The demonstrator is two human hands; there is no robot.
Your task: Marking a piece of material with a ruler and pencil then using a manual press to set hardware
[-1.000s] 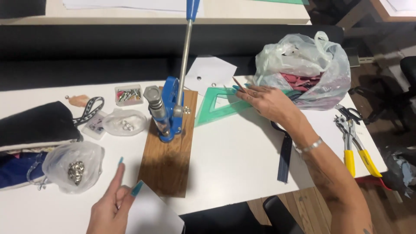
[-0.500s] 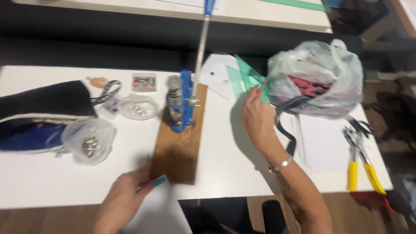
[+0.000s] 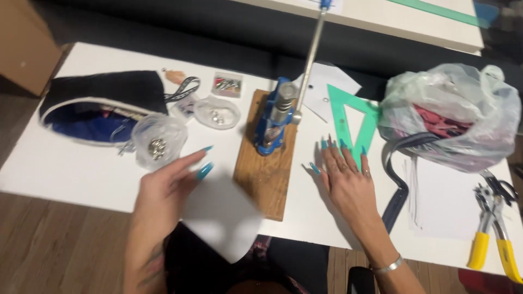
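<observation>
My left hand point(image 3: 163, 188) holds a white sheet of paper point(image 3: 220, 215) at its upper left edge, over the near edge of the white table point(image 3: 60, 169). My right hand point(image 3: 346, 177) rests flat on the table, fingers spread, with the fingertips on the lower corner of a green plastic triangle ruler point(image 3: 351, 117). Between the two hands stands a blue hand press point(image 3: 275, 114) with a long metal lever, fixed on a wooden board point(image 3: 264, 174).
A clear bag of fabric scraps point(image 3: 452, 117) sits at the right, with a dark strap point(image 3: 397, 190), white sheets point(image 3: 444, 198) and yellow-handled pliers point(image 3: 493, 237). At left lie a dark pouch point(image 3: 101, 103) and small bags of metal snaps point(image 3: 158, 141).
My right hand has moved from the bag and the triangle's upper part down to its lower corner and lies flat. My left hand has lifted the white sheet. The view has shifted.
</observation>
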